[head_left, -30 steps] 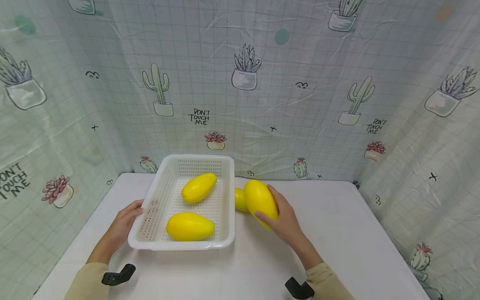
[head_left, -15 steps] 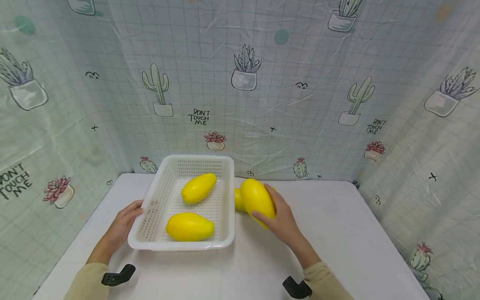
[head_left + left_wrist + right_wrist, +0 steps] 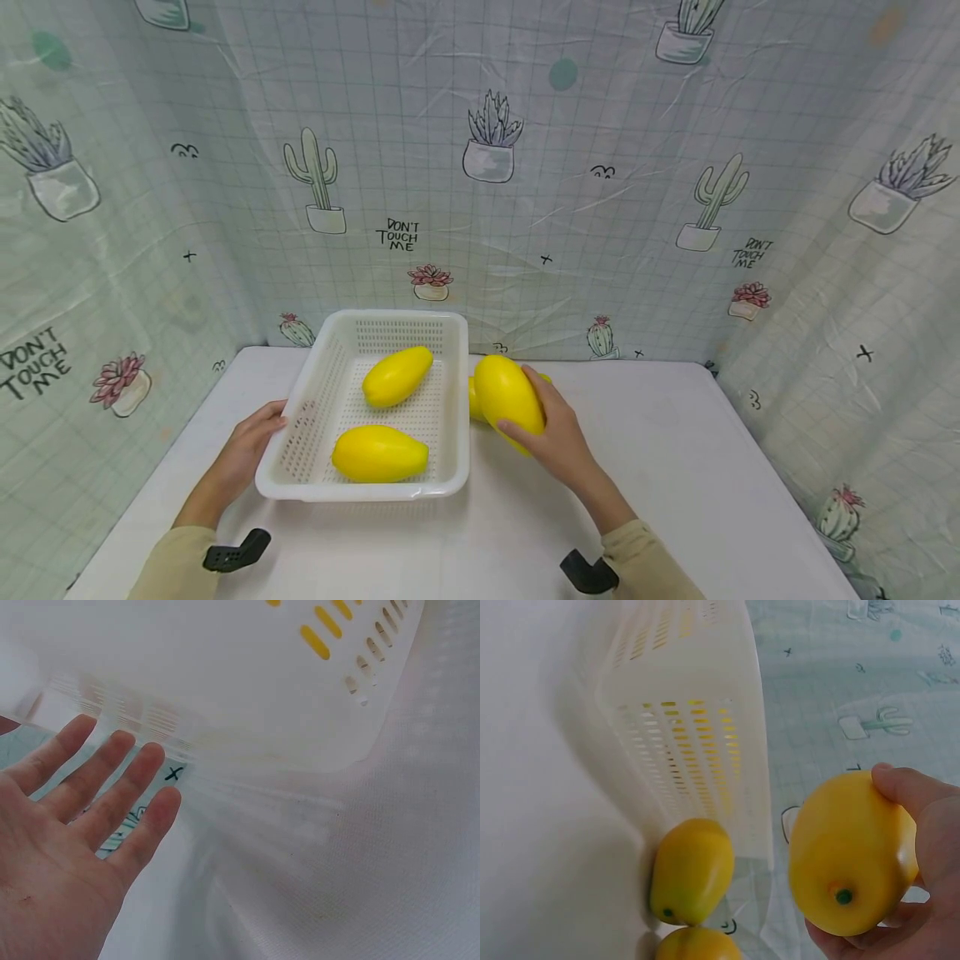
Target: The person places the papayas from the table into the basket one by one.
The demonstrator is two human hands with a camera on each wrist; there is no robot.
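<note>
A white perforated basket [image 3: 300, 454] stands left of the middle, with two yellow mangoes inside, one farther back [image 3: 397, 377] and one nearer [image 3: 380, 454]. My left hand [image 3: 246, 442] is against the basket's left side. In the left wrist view its fingers [image 3: 142, 780] are straight and spread, fingertips right at the basket wall. My right hand [image 3: 558, 433] grips another mango [image 3: 510, 400], held up beside the basket's right wall, thumb on one side and fingers round the other. In the right wrist view that mango [image 3: 851, 855] shows a green stem spot.
Two more mangoes, one against the basket [image 3: 694, 871] and one beside it [image 3: 697, 946], lie on the white table [image 3: 675, 467]; the held mango partly hides them in the head view. A cactus-print curtain [image 3: 562, 208] surrounds the table's back and sides.
My right hand has moved slightly left with the mango, bringing it closer to the basket's right rim. The left hand and basket stay in place.
</note>
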